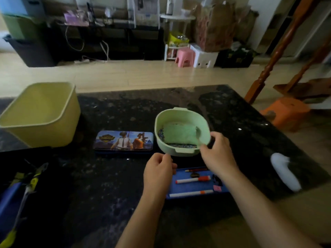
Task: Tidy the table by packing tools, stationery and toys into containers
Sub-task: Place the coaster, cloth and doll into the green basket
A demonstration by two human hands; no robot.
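Note:
A pale green bowl (180,151) stands mid-table with a green inset and small dark bits inside. My right hand (217,153) is at its right rim, pinching a thin green spoon-like piece (198,134) that leans in the bowl. My left hand (158,171) hovers just before the bowl's front edge, fingers curled, and nothing shows in it. Under both wrists lies an open blue pencil tray (189,187) holding two white markers with red-orange caps (193,180) and a red pencil (196,170). Its printed lid (123,140) lies left of the bowl.
A large yellow-green bin (41,115) stands at the table's far left. Yellow-handled pliers (34,178) and a blue tool lie on a dark mat at the near left. A white object (284,170) rests near the right edge of the black stone table (107,185).

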